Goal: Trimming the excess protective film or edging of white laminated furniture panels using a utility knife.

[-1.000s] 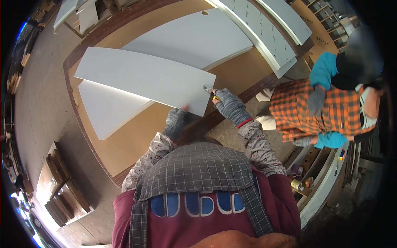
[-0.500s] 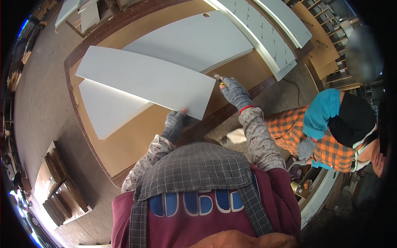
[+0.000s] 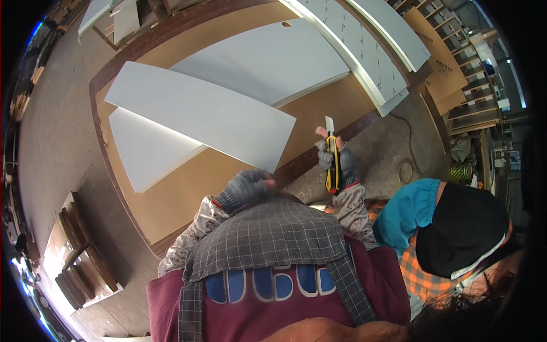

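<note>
In my right hand [image 3: 342, 159] is a yellow and black utility knife [image 3: 333, 165], its pale blade pointing away from me, off the table's near right edge. My left hand [image 3: 246, 189], in a grey fingerless knit glove, is closed with curled fingers beside the near corner of a light grey panel [image 3: 205, 108]. Whether it touches that panel, or has anything inside the fingers, I cannot tell. This narrow panel lies slantwise across a larger grey panel [image 3: 256, 57], which has a small round hole near its far edge.
Brown sheeting [image 3: 188, 194] covers the table under the panels. White-edged boards [image 3: 364, 51] lie along the right side. A co-worker in a black and teal head covering [image 3: 456, 228] is close at my right. A cable [image 3: 409, 154] runs over the floor, and wood pieces [image 3: 88, 262] lie lower left.
My left hand has let go of the narrow panel's edge and drawn back toward me. The right hand has come nearer with the knife upright. The co-worker has bent closer.
</note>
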The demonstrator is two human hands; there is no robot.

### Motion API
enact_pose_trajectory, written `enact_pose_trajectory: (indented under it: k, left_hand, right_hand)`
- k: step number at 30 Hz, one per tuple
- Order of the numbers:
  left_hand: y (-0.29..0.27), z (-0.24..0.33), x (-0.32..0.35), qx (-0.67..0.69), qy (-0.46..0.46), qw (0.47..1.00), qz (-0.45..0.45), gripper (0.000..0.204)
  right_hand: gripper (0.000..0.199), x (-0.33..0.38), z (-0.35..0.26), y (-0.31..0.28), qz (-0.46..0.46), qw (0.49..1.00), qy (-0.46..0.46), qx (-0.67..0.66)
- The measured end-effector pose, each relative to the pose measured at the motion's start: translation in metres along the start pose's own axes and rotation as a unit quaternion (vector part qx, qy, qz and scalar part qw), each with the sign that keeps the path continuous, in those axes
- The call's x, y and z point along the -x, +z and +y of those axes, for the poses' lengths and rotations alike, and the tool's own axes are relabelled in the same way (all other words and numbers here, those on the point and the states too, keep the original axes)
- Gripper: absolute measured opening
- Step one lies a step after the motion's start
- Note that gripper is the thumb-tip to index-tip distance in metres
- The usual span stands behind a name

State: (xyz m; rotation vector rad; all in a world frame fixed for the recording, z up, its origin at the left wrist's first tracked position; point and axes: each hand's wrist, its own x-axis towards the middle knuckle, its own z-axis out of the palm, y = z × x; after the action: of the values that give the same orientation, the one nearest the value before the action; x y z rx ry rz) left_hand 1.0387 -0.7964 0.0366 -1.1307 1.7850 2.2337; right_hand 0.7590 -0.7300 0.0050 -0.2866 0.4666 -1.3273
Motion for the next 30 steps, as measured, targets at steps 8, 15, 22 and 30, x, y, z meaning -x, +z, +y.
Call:
enact_pose_trajectory:
  k: [8, 15, 22, 30]
  left_hand:
    - [0.008, 0.043, -0.015, 0.242, 0.243, 0.933, 0.109, 0.035]
    - [0.001, 0.021, -0.011, 0.277, 0.269, 0.918, 0.092, 0.015]
    - [-0.027, -0.052, -0.004, 0.086, -0.011, 0.995, 0.049, 0.052]
    - [-0.026, -0.042, -0.066, 0.447, 0.112, 0.871, 0.171, 0.048]
  right_hand:
    - [0.059, -0.011, 0.042, 0.117, 0.111, 0.983, 0.053, 0.133]
    - [0.046, -0.012, 0.033, 0.102, -0.008, 0.977, 0.087, 0.194]
    - [0.04, -0.002, -0.022, 0.045, 0.12, 0.96, -0.172, 0.187]
    - [0.028, 0.001, 0.06, 0.06, 0.107, 0.628, -0.126, 0.76]
